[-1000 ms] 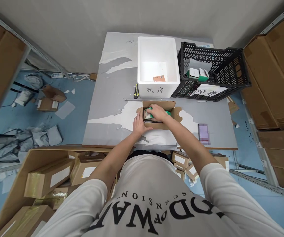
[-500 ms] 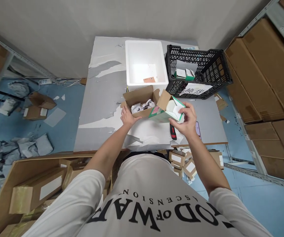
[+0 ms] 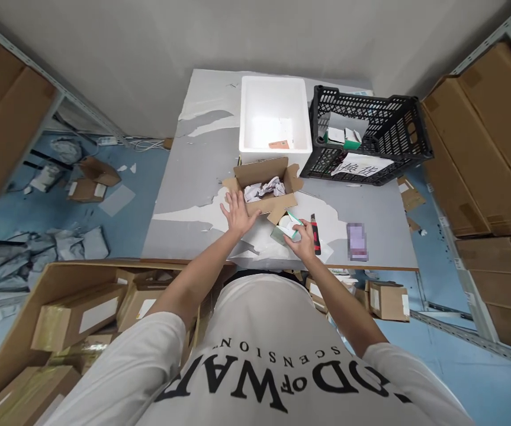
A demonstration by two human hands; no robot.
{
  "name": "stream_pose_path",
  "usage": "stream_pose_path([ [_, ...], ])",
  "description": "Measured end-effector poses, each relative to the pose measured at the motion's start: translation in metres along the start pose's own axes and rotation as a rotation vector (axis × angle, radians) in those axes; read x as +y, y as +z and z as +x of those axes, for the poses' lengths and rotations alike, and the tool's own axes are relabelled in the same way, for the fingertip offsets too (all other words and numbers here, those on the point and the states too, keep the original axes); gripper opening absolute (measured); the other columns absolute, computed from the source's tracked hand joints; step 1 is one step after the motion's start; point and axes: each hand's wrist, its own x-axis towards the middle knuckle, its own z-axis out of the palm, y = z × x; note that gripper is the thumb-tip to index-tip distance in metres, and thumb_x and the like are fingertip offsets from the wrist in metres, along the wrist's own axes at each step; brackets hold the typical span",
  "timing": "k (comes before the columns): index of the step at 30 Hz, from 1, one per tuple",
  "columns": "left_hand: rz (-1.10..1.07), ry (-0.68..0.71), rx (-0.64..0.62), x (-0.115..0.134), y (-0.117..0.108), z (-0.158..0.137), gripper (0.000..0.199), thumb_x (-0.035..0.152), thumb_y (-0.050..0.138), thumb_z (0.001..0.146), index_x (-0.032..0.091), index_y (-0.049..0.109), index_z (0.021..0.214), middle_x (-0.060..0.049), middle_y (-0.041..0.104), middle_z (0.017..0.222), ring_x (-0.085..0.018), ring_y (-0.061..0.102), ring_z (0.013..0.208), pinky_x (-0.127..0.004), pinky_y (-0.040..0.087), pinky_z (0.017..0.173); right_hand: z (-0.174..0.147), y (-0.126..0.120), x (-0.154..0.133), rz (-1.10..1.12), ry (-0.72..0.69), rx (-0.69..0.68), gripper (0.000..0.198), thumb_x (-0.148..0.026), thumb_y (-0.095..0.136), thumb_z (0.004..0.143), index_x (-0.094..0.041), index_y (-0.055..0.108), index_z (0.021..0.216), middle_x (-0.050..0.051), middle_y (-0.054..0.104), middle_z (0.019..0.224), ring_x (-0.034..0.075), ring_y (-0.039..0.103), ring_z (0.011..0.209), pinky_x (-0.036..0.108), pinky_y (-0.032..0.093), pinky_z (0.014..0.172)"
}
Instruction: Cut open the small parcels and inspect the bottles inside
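Observation:
An open cardboard box [image 3: 260,171] with crumpled paper [image 3: 277,187] inside stands on the table, its flaps folded outward. My left hand [image 3: 238,216] rests with spread fingers at its near left corner. Just in front of that box, my right hand [image 3: 303,241] grips a small green-and-white carton [image 3: 279,235] by its right side. The carton's top is open and tilted, and a white round item [image 3: 285,222] shows inside. A red and black utility knife [image 3: 316,238] lies right beside my right hand.
Behind the box stands a white foam bin [image 3: 255,112] with an orange card [image 3: 279,144] inside. Right of it is a black crate [image 3: 373,139] with small cartons. A blurred purple rectangle [image 3: 357,241] lies at right. Packed boxes [image 3: 82,316] fill a large carton at lower left.
My right hand has brought the small carton lower and nearer to me, away from the cardboard box's right side. My left hand has spread its fingers at the box corner. The view has shifted.

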Motion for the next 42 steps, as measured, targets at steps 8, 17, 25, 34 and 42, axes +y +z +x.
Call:
stream_pose_path([
  [8,-0.048,0.774,-0.088,0.040,0.001,-0.068,0.037,0.031,0.050,0.091,0.020,0.054,0.126,-0.012,0.060,0.127,-0.022,0.052,0.120,-0.042,0.035,0.103,0.007,-0.022,-0.010,-0.231,-0.137,-0.212,0.031,-0.041,0.060,0.080,-0.020,0.058,0.102,0.020,0.047,0.130,0.033,0.046,0.118,0.048,0.040,0.095],
  [17,0.036,0.687,-0.055,0.062,0.001,-0.055,0.015,0.020,0.054,0.089,0.021,0.063,0.102,-0.007,0.069,0.097,-0.023,0.055,0.102,-0.045,0.029,0.093,0.074,-0.062,-0.025,-0.392,-0.598,-0.772,0.034,-0.033,0.066,0.079,-0.019,0.056,0.108,0.013,0.062,0.117,0.028,0.049,0.110,0.042,0.026,0.093],
  [25,0.062,0.714,0.002,0.054,0.005,-0.048,0.011,0.019,0.054,0.090,0.019,0.061,0.082,-0.003,0.064,0.080,-0.019,0.054,0.088,-0.039,0.030,0.084,0.080,-0.072,-0.031,-0.534,-0.668,-0.701,0.017,-0.031,0.055,0.089,-0.017,0.064,0.091,0.009,0.066,0.093,0.024,0.052,0.093,0.036,0.027,0.088],
  [34,0.047,0.955,0.067,0.049,0.013,-0.047,0.030,0.016,0.043,0.096,0.020,0.063,0.074,-0.002,0.058,0.068,-0.014,0.049,0.074,-0.034,0.030,0.077,0.069,-0.066,-0.052,-0.611,-0.589,-0.792,0.025,-0.019,0.043,0.091,-0.015,0.068,0.088,0.011,0.069,0.092,0.024,0.058,0.087,0.036,0.031,0.079],
  [42,0.038,0.985,0.059,0.054,0.015,-0.047,0.026,0.014,0.046,0.094,0.019,0.062,0.074,-0.003,0.060,0.072,-0.015,0.050,0.075,-0.035,0.032,0.078,0.043,-0.061,-0.058,-0.784,-0.480,-0.593,0.035,-0.009,0.035,0.089,-0.011,0.065,0.107,0.020,0.065,0.111,0.029,0.055,0.090,0.043,0.029,0.086],
])
